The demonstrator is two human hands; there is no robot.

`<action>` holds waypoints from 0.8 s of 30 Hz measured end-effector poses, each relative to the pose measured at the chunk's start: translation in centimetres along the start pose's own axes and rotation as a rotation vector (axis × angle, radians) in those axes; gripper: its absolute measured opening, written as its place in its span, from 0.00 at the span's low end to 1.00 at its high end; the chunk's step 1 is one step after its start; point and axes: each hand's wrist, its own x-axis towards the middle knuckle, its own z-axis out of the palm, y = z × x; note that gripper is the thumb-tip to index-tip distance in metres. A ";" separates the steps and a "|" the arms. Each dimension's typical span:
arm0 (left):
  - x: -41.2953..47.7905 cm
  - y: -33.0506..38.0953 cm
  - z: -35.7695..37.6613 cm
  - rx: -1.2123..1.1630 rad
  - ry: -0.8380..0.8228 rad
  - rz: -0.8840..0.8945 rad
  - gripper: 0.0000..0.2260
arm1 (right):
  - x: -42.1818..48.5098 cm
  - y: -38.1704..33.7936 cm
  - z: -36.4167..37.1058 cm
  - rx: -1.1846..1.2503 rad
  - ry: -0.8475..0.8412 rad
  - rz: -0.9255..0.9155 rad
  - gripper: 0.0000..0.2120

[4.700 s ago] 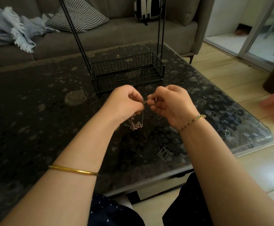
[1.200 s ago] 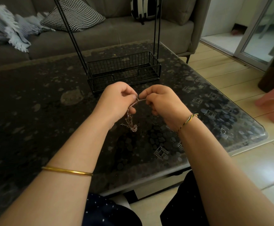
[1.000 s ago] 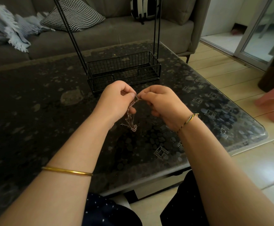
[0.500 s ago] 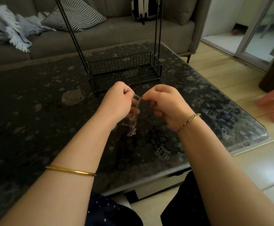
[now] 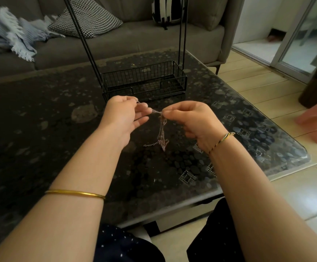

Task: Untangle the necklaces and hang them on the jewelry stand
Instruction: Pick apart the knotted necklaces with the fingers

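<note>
the left grip (image 5: 124, 115) and right grip (image 5: 190, 120) each pinch the tangled necklaces (image 5: 161, 132), a short stretch taut between them, the rest dangling toward the dark surface (image 5: 40, 133). the black wire jewelry stand (image 5: 144, 82) sits on that surface just behind both grips.

Table (image 5: 40, 120): fills the middle and left of the frame, in front of the sofa.
Jewelry stand (image 5: 144, 82): on the table, upper centre, its uprights running off the top edge.
Left hand (image 5: 123, 118), right hand (image 5: 193, 121): centre of the frame, side by side above the table, just below the stand's basket.
Necklaces (image 5: 161, 129): pinched between both hands, hanging down towards the table.
Sofa (image 5: 135, 40): across the top, behind the table.
Cushion (image 5: 87, 17), blanket (image 5: 8, 35): on the sofa, upper left.
Bag (image 5: 167, 10): on the sofa, top centre.
Stool (image 5: 316, 120): right edge, on the floor.
</note>
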 end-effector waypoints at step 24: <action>-0.1 -0.5 -1.0 0.628 -0.017 0.310 0.09 | 0.7 0.2 -0.1 0.140 0.071 0.062 0.06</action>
